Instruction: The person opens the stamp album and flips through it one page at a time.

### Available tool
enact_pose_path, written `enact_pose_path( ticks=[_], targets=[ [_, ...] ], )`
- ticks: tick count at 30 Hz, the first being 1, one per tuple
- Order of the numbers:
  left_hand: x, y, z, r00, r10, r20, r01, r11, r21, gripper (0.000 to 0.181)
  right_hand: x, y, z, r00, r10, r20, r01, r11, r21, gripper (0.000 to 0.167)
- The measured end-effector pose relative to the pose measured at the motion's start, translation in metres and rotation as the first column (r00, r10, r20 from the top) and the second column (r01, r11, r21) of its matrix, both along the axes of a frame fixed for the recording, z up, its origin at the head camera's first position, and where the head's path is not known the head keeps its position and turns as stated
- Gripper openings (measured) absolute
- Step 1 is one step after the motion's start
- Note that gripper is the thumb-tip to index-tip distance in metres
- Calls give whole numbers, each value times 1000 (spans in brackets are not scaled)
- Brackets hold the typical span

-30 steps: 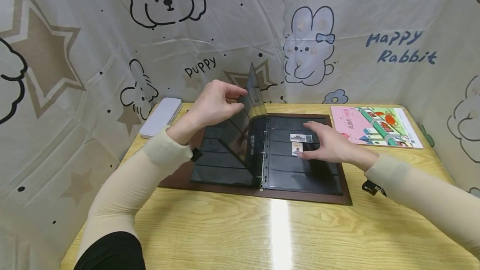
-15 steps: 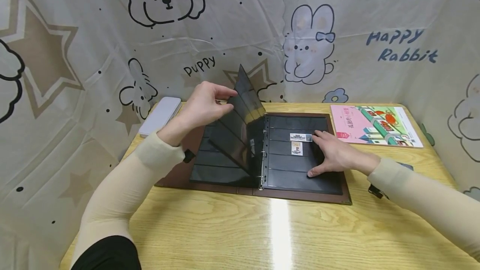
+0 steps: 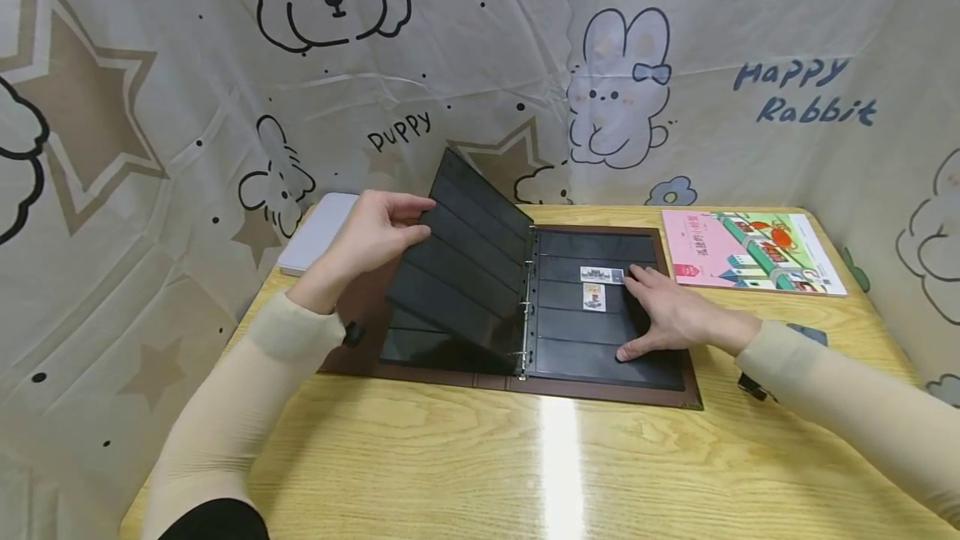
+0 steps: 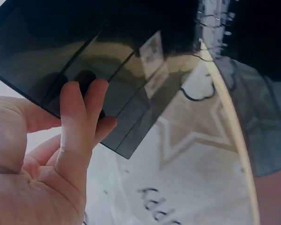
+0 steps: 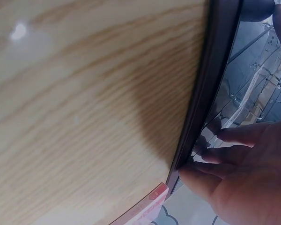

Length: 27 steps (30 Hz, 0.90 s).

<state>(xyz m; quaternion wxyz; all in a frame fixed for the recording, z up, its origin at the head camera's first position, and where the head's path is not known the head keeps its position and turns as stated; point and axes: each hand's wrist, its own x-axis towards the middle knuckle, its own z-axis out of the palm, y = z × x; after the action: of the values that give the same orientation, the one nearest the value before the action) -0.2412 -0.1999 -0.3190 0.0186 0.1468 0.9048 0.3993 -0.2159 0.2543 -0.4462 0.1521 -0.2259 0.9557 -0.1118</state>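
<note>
A brown ring-bound stamp album (image 3: 609, 394) lies spread on the table. My left hand (image 3: 369, 233) pinches the outer edge of a black pocket page (image 3: 468, 252), which stands tilted up from the rings and leans left. In the left wrist view the thumb and fingers of the left hand (image 4: 68, 145) are on either side of that page (image 4: 42, 56). On the right page (image 3: 573, 323) are two stamps, a wide one (image 3: 600, 275) and a smaller one (image 3: 594, 298) below it. My right hand (image 3: 671, 311) rests with spread fingers on that page's right side.
A white flat case (image 3: 318, 227) lies at the table's back left. A pink and green picture booklet (image 3: 753, 252) lies at the back right. Beyond my right wrist a dark blue object (image 3: 810, 332) partly shows. A printed curtain (image 3: 480, 65) hangs close behind the table.
My left hand has moved left and lower, swinging the page over to the left. The right hand has shifted from beside the stamps to the page's right side, and has since stayed there.
</note>
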Motion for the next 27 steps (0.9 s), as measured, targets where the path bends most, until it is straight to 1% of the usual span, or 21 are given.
enact_pose_path(
  ticks=[3, 7, 12, 15, 18, 22, 24, 27],
  targets=[
    [1, -13, -14, 999, 33, 25, -33, 999, 23, 42, 2, 0, 0, 1000, 7, -1, -7, 1000, 1, 140],
    [1, -29, -34, 994, 77, 76, -81, 995, 49, 43, 2, 0, 0, 1000, 13, -3, -13, 1000, 2, 140],
    [3, -44, -64, 983, 123, 134, -134, 988, 74, 43, 1, 1, -1, 1000, 18, 1, -18, 1000, 0, 141],
    [3, -49, -82, 977, 134, 164, -147, 987, 69, 44, 0, 1, -1, 1000, 19, 0, -19, 1000, -2, 141],
    [3, -53, -97, 974, 140, 177, -148, 988, 33, 45, 0, 2, 0, 1000, 18, 6, -18, 1000, -3, 141],
    [1, -57, -111, 969, 141, 202, -144, 990, 0, 45, 1, 1, 1, 1000, 18, 13, -18, 1000, -5, 140],
    [0, -58, -115, 966, 138, 220, -140, 990, -3, 45, 2, 1, 1, 1000, 17, 16, -17, 1000, -2, 140],
    [-1, -60, -118, 963, 130, 236, -130, 991, -13, 47, 2, 1, 2, 1000, 16, 16, -16, 1000, 3, 140]
  ],
)
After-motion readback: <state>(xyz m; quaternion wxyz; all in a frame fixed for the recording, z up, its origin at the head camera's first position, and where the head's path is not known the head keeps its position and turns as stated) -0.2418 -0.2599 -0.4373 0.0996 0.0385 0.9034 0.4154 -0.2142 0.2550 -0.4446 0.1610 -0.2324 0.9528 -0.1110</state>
